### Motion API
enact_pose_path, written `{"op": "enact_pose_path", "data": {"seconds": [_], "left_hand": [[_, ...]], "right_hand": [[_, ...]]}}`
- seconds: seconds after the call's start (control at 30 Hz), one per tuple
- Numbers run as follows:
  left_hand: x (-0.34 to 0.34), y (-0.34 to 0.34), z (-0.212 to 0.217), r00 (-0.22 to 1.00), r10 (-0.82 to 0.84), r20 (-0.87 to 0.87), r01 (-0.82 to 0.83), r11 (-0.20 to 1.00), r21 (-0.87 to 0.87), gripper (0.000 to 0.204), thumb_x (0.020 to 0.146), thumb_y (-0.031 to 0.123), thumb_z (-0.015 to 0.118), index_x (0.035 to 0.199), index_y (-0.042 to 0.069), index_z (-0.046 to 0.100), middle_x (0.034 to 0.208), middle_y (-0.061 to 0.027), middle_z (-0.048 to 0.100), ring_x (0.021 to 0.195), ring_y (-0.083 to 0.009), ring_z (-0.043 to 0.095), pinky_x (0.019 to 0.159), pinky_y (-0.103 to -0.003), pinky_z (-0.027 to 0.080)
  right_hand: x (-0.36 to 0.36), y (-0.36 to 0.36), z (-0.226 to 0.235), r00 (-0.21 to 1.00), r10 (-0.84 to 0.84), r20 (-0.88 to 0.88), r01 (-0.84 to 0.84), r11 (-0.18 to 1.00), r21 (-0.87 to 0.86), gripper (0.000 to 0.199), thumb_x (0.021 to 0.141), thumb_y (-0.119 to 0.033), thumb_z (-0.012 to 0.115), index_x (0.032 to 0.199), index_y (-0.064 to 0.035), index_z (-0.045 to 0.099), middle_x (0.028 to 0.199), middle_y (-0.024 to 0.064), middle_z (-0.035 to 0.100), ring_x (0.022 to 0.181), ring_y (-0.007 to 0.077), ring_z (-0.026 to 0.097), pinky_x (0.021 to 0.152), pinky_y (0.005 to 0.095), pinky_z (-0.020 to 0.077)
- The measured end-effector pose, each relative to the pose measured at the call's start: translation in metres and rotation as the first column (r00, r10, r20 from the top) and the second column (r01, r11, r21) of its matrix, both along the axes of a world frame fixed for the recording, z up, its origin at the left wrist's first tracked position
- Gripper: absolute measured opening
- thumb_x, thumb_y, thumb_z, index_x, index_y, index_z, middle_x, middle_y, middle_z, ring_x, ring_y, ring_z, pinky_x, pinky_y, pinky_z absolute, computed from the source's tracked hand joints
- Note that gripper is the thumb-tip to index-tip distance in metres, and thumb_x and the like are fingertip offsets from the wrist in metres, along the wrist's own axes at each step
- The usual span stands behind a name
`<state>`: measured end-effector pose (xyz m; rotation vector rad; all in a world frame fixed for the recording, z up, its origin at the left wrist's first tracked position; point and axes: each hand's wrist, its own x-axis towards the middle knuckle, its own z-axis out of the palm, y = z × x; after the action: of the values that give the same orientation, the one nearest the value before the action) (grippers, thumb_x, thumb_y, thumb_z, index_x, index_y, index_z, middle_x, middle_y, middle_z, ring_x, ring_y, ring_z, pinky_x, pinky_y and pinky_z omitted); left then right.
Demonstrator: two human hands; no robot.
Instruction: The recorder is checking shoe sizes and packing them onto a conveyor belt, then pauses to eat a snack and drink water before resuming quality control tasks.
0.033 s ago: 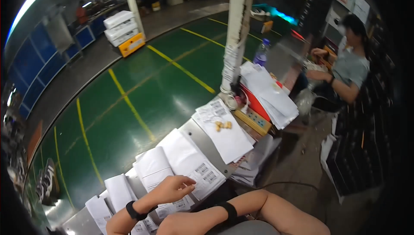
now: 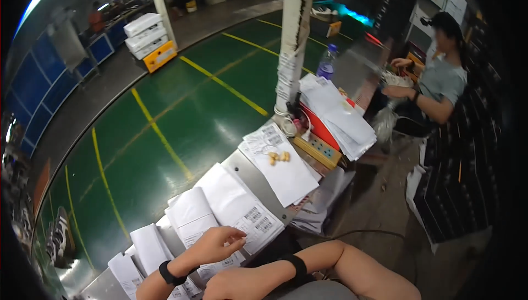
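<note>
Looking down, we see our left hand [image 2: 219,243] at seven o'clock from the middle of the view, its fingers loosely bent and parted, over the near corner of a barcoded paper stack [image 2: 228,192]. Whether it touches the sheets we cannot tell. Our right hand [image 2: 226,284] sits nearer to us, at half past six, knuckles up; its fingers are hidden, so we cannot tell if they are spread or clenched. We wear a dark band on each wrist.

That stack also lies toward seven o'clock, on a metal bench [image 2: 237,169], with folded papers [image 2: 190,210] just beside it. At five o'clock we have another paper pile [image 2: 289,179] with small tan pieces [image 2: 279,158] on top. A power strip [image 2: 317,151] is at half past three, a purple-capped bottle [image 2: 325,69] between one and two, and a seated co-worker [image 2: 437,82] at half past two. White boxes [image 2: 146,36] stand near ten o'clock.
</note>
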<state>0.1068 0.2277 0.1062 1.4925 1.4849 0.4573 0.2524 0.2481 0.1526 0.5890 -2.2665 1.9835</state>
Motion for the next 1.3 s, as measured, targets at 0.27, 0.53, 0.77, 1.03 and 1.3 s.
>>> {"op": "enact_pose_path", "data": {"seconds": [0.27, 0.53, 0.77, 1.03, 1.3], "left_hand": [[0.024, -0.003, -0.014, 0.996, -0.085, -0.004, 0.085, 0.986, 0.146, 0.025, 0.086, 0.018, 0.066, 0.104, 0.002, 0.067, 0.090, -0.0159, 0.066, 0.081, -0.0296, 0.068, 0.070, -0.038, 0.053], [0.029, 0.014, 0.003, 0.991, -0.024, -0.130, 0.053, 0.974, 0.222, 0.024, 0.084, 0.020, 0.068, 0.102, 0.004, 0.067, 0.088, -0.0141, 0.066, 0.075, -0.0308, 0.066, 0.065, -0.040, 0.053], [0.051, 0.136, -0.041, 0.966, 0.103, -0.238, -0.015, 0.937, 0.349, 0.026, 0.080, 0.012, 0.068, 0.103, 0.000, 0.065, 0.091, -0.0156, 0.066, 0.075, -0.0304, 0.066, 0.068, -0.038, 0.054], [0.067, 0.194, -0.073, 0.904, 0.240, -0.354, -0.071, 0.901, 0.429, 0.046, 0.076, 0.006, 0.069, 0.117, -0.002, 0.051, 0.104, -0.0247, 0.054, 0.082, -0.0427, 0.062, 0.068, -0.046, 0.055], [0.058, 0.228, -0.083, 0.904, 0.054, -0.424, 0.138, 0.901, 0.410, 0.028, 0.080, 0.005, 0.066, 0.106, 0.001, 0.054, 0.096, -0.0230, 0.053, 0.079, -0.0422, 0.061, 0.069, -0.047, 0.054]], "right_hand": [[0.075, 0.053, -0.031, 0.894, -0.411, 0.178, 0.397, 0.911, 0.110, 0.024, 0.090, -0.026, 0.061, 0.090, -0.0025, 0.067, 0.082, 0.0140, 0.066, 0.078, 0.0329, 0.063, 0.069, 0.0396, 0.0493], [0.092, 0.120, -0.081, 0.301, -0.953, 0.004, 0.789, 0.252, 0.560, 0.036, 0.084, -0.023, 0.068, 0.111, -0.0005, 0.058, 0.095, 0.0177, 0.059, 0.087, 0.0355, 0.060, 0.077, 0.0419, 0.0495], [0.065, 0.202, -0.117, -0.034, -0.944, -0.328, 0.686, -0.261, 0.679, 0.060, 0.079, -0.032, 0.074, 0.124, -0.0031, 0.047, 0.110, 0.0177, 0.046, 0.105, 0.0379, 0.048, 0.080, 0.0448, 0.0475], [0.058, 0.218, -0.128, 0.098, -0.972, -0.214, 0.673, -0.094, 0.734, 0.064, 0.077, -0.023, 0.074, 0.130, -0.0014, 0.044, 0.113, 0.0192, 0.047, 0.106, 0.0372, 0.047, 0.085, 0.0447, 0.0474], [0.072, 0.226, -0.126, 0.257, -0.964, -0.067, 0.747, 0.154, 0.647, 0.046, 0.075, 0.006, 0.057, 0.120, 0.0091, 0.049, 0.116, 0.0242, 0.047, 0.107, 0.0425, 0.050, 0.093, 0.0446, 0.0441]]}}
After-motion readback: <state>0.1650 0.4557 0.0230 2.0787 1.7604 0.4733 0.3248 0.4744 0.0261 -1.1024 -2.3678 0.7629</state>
